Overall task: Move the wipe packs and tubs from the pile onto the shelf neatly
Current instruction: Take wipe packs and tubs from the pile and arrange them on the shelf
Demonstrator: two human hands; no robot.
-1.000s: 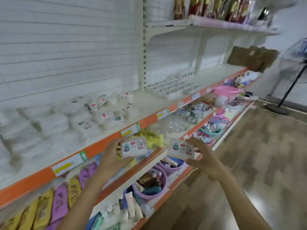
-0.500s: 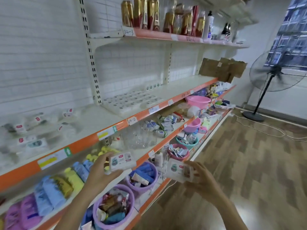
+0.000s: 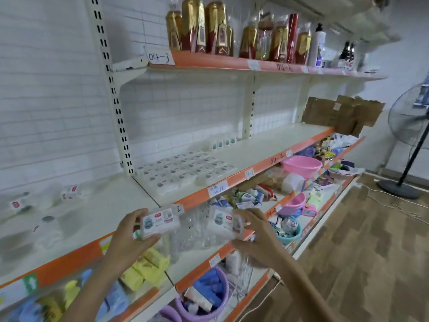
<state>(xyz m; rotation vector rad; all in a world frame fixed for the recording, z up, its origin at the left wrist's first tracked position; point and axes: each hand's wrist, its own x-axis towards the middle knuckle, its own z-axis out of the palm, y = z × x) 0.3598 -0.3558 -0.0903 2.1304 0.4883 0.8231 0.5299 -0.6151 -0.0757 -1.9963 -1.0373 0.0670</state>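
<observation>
Fingers of left hand (image 3: 130,238) clasped round small white plastic wipe pack (image 3: 160,223); right hand (image 3: 255,235) gripped second white pack (image 3: 224,223), both just before orange-edged cream shelf (image 3: 232,180).

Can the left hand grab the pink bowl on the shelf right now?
Probably not. The left hand already holds a wipe pack, and the pink bowl sits far off to the right, past the right hand.
</observation>
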